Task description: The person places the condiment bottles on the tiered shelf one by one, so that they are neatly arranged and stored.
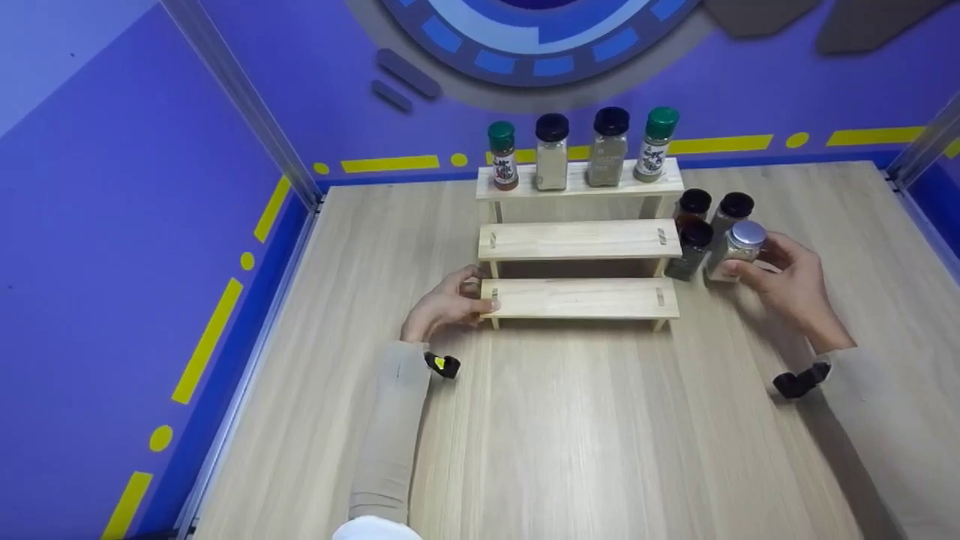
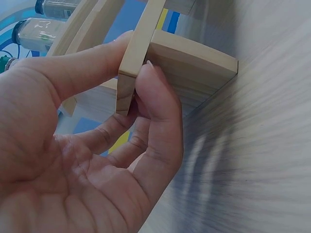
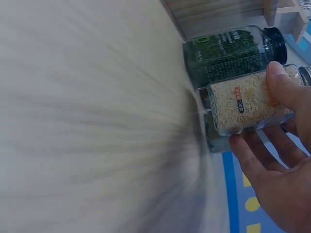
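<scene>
My left hand (image 1: 448,304) pinches the left end of the lowest step of a wooden three-tier shelf (image 1: 581,298). In the left wrist view, thumb and fingers sit on either side of the board's end (image 2: 141,43). Over on the right, my right hand (image 1: 796,281) grips a glass spice jar with a silver lid (image 1: 739,251). Pale granules fill this jar (image 3: 248,99) in the right wrist view, the thumb on one side and fingers on the other. Right beside it stands a black-lidded jar of green flakes (image 3: 223,56).
Two more black-lidded jars (image 1: 731,210) (image 1: 694,201) stand behind, close to the shelf's right side. Along the top step are two green-capped shakers (image 1: 504,161) (image 1: 655,150) and two black-lidded jars (image 1: 552,157) (image 1: 608,154). A blue wall (image 1: 420,135) bounds the table's back.
</scene>
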{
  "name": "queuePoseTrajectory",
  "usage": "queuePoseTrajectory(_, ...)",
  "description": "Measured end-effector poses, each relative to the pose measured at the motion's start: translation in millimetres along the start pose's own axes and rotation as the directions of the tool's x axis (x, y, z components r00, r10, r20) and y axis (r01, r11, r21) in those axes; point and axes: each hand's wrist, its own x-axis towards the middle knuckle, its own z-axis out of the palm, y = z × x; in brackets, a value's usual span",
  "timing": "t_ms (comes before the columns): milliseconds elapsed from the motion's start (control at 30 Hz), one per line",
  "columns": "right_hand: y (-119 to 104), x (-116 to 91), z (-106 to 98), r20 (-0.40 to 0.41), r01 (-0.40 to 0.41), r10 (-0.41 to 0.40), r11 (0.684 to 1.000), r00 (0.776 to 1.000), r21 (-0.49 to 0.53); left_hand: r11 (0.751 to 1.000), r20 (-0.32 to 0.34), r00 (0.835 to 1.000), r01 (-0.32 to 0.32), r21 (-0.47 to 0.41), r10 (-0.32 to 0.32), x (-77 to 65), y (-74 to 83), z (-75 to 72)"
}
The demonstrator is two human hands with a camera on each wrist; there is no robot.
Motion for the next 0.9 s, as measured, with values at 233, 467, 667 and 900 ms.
queuePoseTrajectory(233, -17, 0, -3, -0.056, 0.043, -0.042, 0.999, 0.998, 0.029, 1.000, -0.002, 1.000, -0.010, 0.010, 0.010, -1.0, 1.6, 0.2)
queuePoseTrajectory(467, -42, 0, -5, -0.105, 0.048, -0.043, 0.998, 0.994, 0.043, 1.000, -0.014, 1.000, -0.004, 0.029, 0.005, -1.7, 2.4, 1.1)
queuePoseTrajectory(667, -60, 4, -5, -0.128, 0.064, -0.057, 0.996, 0.990, 0.056, 0.999, -0.015, 1.000, 0.010, 0.036, -0.009, -1.6, 2.6, 0.9)
queuePoseTrajectory(900, -81, 7, 1, -0.146, 0.126, -0.114, 0.989, 0.983, 0.073, 0.999, -0.012, 1.000, 0.014, 0.031, -0.013, -2.7, 3.8, 1.6)
